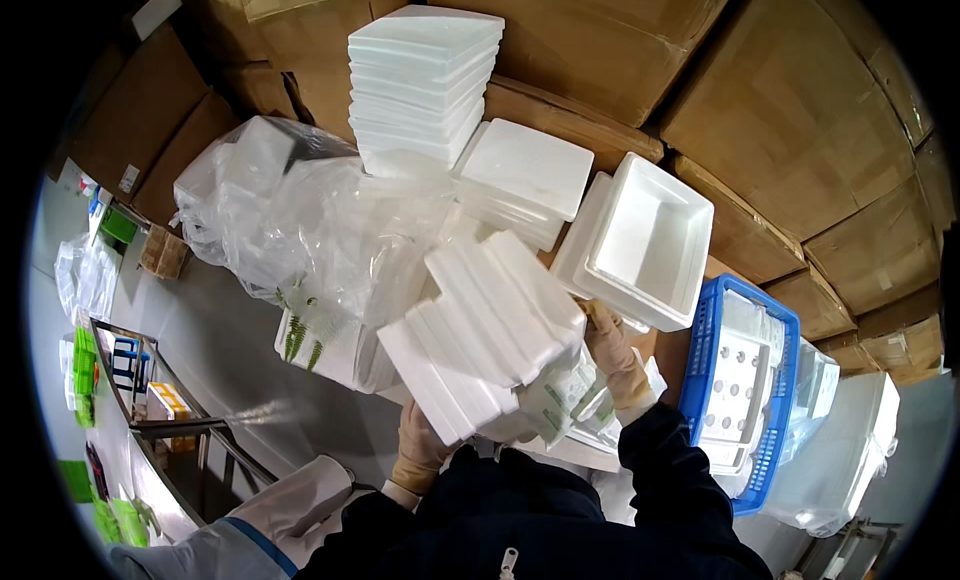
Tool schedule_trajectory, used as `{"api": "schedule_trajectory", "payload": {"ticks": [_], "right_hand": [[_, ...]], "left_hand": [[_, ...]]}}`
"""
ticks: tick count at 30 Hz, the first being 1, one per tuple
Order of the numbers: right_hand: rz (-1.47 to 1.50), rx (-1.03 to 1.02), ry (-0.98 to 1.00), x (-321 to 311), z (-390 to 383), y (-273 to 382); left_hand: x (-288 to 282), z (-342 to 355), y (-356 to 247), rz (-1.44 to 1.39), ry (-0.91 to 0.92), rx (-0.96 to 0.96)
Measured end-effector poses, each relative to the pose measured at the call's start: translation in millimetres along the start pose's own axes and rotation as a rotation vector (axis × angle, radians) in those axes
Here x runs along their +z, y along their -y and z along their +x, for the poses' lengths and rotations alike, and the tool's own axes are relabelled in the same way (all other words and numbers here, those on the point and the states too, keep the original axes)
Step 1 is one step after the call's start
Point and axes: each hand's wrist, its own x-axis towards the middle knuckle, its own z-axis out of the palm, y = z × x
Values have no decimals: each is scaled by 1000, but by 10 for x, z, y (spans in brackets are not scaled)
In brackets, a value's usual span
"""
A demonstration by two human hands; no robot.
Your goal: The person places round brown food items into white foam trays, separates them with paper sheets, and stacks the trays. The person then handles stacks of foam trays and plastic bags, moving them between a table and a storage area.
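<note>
A stack of white foam pieces (480, 325) with stepped edges is held tilted in front of me, between my two gloved hands. My left hand (418, 448) grips its lower left edge, with the fingers partly hidden beneath. At the right end of the stack, my right hand (617, 358) is closed along the edge, its fingertips partly out of sight. Just below that hand lie several white and green packets (560, 398). An open white foam box (655, 240) stands beyond my right hand, leaning against another foam box.
Behind stand a tall stack of foam lids (425, 40) and a closed foam box (528, 168). Clear plastic wrap (320, 220) covers foam at left. A blue crate (707, 360) is on the right. Cardboard boxes (800, 110) wall the back. Another person's pale clothing (290, 500) shows lower left.
</note>
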Motion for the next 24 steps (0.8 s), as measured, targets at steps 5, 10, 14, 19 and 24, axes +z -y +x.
{"api": "schedule_trajectory", "payload": {"ticks": [5, 10, 14, 19, 24], "right_hand": [[-112, 70, 73, -26, 80, 9], [-126, 20, 14, 249, 146, 40], [-91, -59, 73, 312, 202, 130], [-36, 45, 129, 296, 316, 297], [-85, -10, 89, -42, 327, 10]], "left_hand": [[112, -158, 282, -92, 27, -123], [183, -199, 338, -189, 115, -289], [300, -92, 384, -349, 62, -280], [475, -181, 306, -1308, -264, -679], [477, -230, 311, -275, -53, -367]]}}
